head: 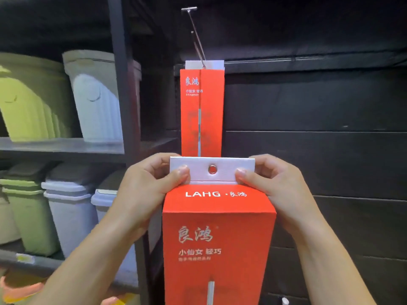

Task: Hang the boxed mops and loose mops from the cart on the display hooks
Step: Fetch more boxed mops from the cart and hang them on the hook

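Nearest the lens, at 6 o'clock, a red boxed mop (pixel 218 249) is held upright. Its white hang tab (pixel 222 165) is pinched at both ends. The left hand (pixel 149 186) is curled round the 9 o'clock end and the right hand (pixel 275 183) round the 3 o'clock end, with thumbs pressed on the front and fingers wrapped behind. The metal eyelet (pixel 212 169) at the tab's centre is left uncovered.

At 12 o'clock a display hook (pixel 196 38) juts from the dark wall (pixel 308 106), and a hung box (pixel 201 111) is already carried at its back. The prong tip lies well above the eyelet. A miss is judged possible if the small eyelet is raised off line. The label bar (pixel 189 8) could be caught instead, or the hung box knocked swinging.
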Action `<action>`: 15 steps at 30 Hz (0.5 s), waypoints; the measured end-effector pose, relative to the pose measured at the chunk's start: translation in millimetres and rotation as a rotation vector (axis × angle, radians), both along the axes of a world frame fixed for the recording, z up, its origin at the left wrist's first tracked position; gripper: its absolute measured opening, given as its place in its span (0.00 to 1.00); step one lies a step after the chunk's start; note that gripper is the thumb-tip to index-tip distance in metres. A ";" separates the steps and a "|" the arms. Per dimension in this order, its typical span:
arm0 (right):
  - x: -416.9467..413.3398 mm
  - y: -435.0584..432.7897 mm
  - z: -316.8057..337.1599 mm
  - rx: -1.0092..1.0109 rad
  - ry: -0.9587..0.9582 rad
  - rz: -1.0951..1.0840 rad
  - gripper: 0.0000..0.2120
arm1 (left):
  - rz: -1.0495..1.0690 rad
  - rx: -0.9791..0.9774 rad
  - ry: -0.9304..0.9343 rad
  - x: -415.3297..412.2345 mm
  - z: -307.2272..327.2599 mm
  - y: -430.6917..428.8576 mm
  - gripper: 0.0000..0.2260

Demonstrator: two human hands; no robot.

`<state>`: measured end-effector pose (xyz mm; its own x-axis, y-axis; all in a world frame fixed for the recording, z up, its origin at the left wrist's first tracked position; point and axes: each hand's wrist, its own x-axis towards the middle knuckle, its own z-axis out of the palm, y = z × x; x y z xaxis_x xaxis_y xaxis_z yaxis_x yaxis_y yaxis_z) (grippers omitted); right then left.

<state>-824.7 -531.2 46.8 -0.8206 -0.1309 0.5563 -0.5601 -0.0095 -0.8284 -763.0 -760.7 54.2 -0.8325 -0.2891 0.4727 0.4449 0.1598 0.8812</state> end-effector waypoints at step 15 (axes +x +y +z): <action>-136.9 -46.4 111.7 -0.043 0.173 0.062 0.05 | -0.007 0.004 0.149 -128.9 111.4 -41.0 0.05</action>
